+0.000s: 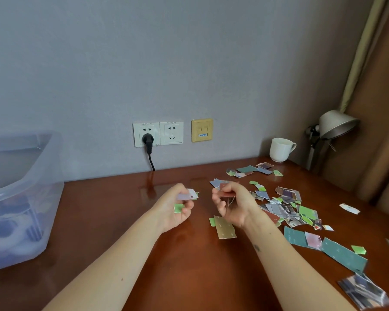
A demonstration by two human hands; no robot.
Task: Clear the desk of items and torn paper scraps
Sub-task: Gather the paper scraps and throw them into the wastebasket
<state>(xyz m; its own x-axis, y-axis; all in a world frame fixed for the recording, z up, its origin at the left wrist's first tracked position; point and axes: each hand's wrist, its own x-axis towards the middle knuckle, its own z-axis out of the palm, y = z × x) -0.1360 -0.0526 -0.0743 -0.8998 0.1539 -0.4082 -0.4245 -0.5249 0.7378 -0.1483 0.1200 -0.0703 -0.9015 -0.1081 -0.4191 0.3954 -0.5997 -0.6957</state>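
Observation:
Several torn paper scraps [285, 209] in green, teal, grey and maroon lie scattered over the right half of the brown desk [126, 232]. My left hand [175, 209] is raised above the desk's middle and pinches a few small scraps [185, 195], lilac and green. Just to its right, my right hand [231, 203] holds a reddish-brown scrap [228, 194] between thumb and curled fingers. A tan scrap [225, 227] lies on the desk under my right wrist.
A clear plastic bin [20, 198] holding dark items stands at the desk's left end. A white mug [280, 150] and a metal desk lamp [332, 129] stand at the back right. A black plug [148, 141] sits in the wall socket.

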